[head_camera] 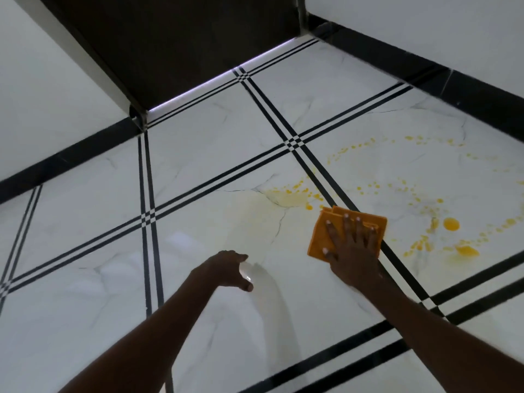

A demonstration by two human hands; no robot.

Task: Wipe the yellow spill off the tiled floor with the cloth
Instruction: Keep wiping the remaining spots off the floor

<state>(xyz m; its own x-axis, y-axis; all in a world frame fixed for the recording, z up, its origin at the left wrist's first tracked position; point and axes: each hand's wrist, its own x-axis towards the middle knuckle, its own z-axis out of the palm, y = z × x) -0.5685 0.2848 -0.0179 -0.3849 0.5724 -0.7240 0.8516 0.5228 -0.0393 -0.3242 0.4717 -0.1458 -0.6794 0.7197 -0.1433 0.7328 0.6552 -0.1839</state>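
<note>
An orange folded cloth (321,235) lies flat on the white tiled floor (198,177). My right hand (351,251) presses down on the cloth with fingers spread. Yellow spill (450,224) is scattered as drops and small puddles to the right of the cloth, with more drops arcing further back. A paler yellow smear (286,198) sits just beyond the cloth's left corner. My left hand (229,269) rests on the floor left of the cloth, fingers loosely curled, holding nothing.
Black double stripes (295,143) cross the floor between tiles. A dark door (181,43) stands at the back with a light gap under it. White walls with black skirting (425,69) border the floor on both sides.
</note>
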